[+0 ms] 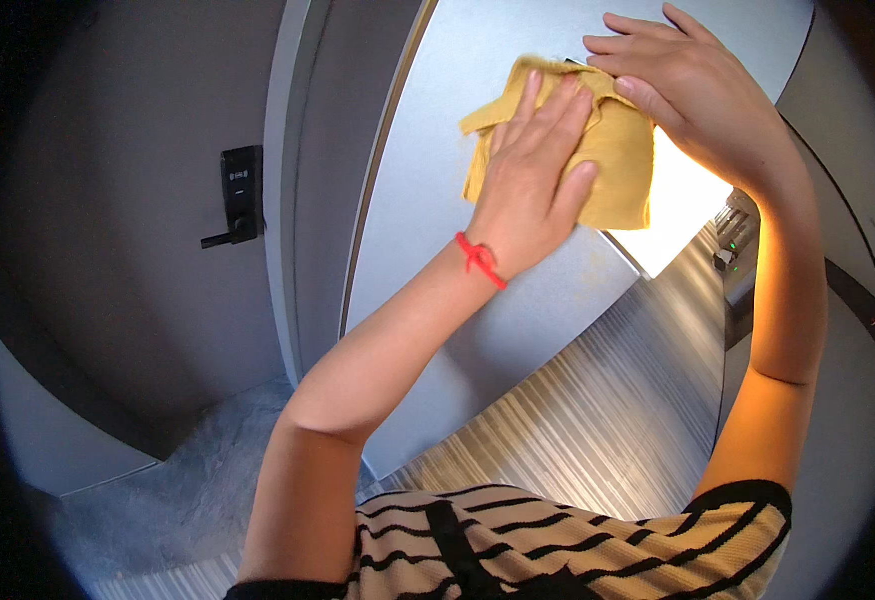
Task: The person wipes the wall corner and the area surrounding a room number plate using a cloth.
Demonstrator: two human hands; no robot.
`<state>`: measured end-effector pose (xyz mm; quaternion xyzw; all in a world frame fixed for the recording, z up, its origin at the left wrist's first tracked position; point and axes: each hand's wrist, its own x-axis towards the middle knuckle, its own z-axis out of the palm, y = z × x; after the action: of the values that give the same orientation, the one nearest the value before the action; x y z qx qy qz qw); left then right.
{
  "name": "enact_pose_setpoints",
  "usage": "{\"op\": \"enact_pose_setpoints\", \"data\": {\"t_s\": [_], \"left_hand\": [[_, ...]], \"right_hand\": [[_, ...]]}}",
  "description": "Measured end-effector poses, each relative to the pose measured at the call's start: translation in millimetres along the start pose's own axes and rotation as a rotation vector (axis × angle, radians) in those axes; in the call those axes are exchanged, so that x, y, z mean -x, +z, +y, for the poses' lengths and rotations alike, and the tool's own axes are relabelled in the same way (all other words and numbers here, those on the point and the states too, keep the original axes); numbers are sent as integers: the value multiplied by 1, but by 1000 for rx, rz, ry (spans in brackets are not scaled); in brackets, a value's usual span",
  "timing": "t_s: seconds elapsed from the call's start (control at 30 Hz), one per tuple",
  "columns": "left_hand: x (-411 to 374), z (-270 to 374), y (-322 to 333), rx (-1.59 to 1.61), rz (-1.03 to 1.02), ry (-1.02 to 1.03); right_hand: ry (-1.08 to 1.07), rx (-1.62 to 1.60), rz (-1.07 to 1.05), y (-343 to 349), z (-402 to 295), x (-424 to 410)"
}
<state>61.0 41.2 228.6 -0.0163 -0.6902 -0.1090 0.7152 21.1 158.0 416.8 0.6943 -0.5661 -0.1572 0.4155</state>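
Observation:
A yellow cloth (617,176) lies spread against a lit wall sign or lamp (681,202) that glows white on the light grey wall (422,165). My left hand (531,172), with a red string bracelet (480,261) at its wrist, presses flat on the cloth with its fingers stretched. At the upper right, my right hand (674,75) has its fingers spread, and its thumb is at the cloth's upper right edge. Whether the right hand grips the cloth cannot be told. The cloth hides much of the lit fixture.
To the left is a dark door (130,187) with a black electronic lock and lever handle (239,199). Striped carpet (557,420) covers the floor below. A metal fitting with small green lights (734,244) is beyond my right forearm, beside a grey wall panel (805,450).

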Motion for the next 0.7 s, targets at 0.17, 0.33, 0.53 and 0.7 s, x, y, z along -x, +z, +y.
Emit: {"op": "enact_pose_setpoints", "data": {"t_s": [0.17, 0.33, 0.53, 0.7], "left_hand": [[41, 27, 6, 115, -137, -23], [95, 7, -11, 37, -161, -156], [47, 5, 13, 62, 134, -143], [24, 25, 19, 77, -23, 65]], "right_hand": [[14, -20, 59, 14, 9, 3], [35, 13, 86, 7, 1, -5], [85, -38, 194, 5, 3, 2], [48, -108, 571, 9, -1, 3]]}}
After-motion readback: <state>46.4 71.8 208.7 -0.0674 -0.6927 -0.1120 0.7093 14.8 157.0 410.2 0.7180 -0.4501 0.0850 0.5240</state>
